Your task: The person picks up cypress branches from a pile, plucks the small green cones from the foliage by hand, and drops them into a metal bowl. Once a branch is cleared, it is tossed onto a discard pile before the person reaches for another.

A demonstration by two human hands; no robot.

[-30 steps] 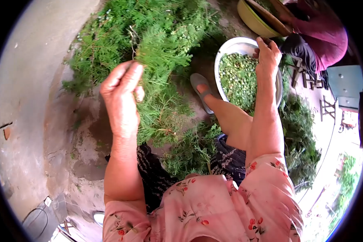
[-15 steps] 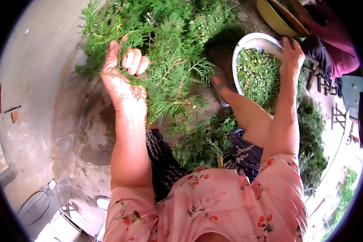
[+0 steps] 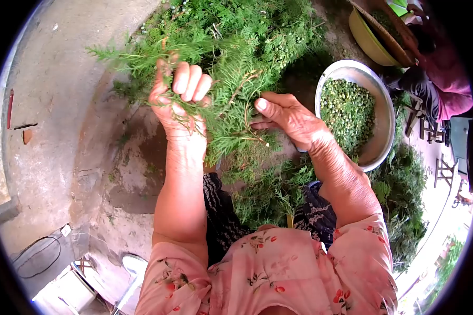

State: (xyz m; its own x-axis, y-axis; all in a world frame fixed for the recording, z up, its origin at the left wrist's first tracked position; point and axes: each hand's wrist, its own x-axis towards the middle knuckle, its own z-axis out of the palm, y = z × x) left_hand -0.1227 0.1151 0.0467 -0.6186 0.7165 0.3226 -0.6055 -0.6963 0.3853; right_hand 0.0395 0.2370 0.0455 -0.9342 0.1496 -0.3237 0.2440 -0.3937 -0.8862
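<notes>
My left hand [image 3: 181, 100] is closed around a leafy green conifer branch [image 3: 239, 97], whose flat, feathery sprays spread out on both sides of the fist. My right hand [image 3: 294, 118] is at the right side of these sprays, thumb and fingers apart; leaves partly hide the fingers, and whether they touch is hard to tell. Just right of that hand stands a metal basin [image 3: 386, 121] holding many small round green cones [image 3: 347, 105] mixed with leaf bits. Beyond my hands lies a big heap of similar branches [image 3: 268, 26].
More cut greenery [image 3: 270, 194] lies between my legs and to the right of the basin. A yellow-green basin [image 3: 368, 42] with a woven tray [image 3: 386, 31] sits at upper right, beside another person [image 3: 449, 79]. A concrete floor [image 3: 52, 131] extends on the left.
My right hand has come from the basin's rim leftward to the branch. The left hand still grips the branch and appears slightly lower and further right; the whole view has shifted a little.
</notes>
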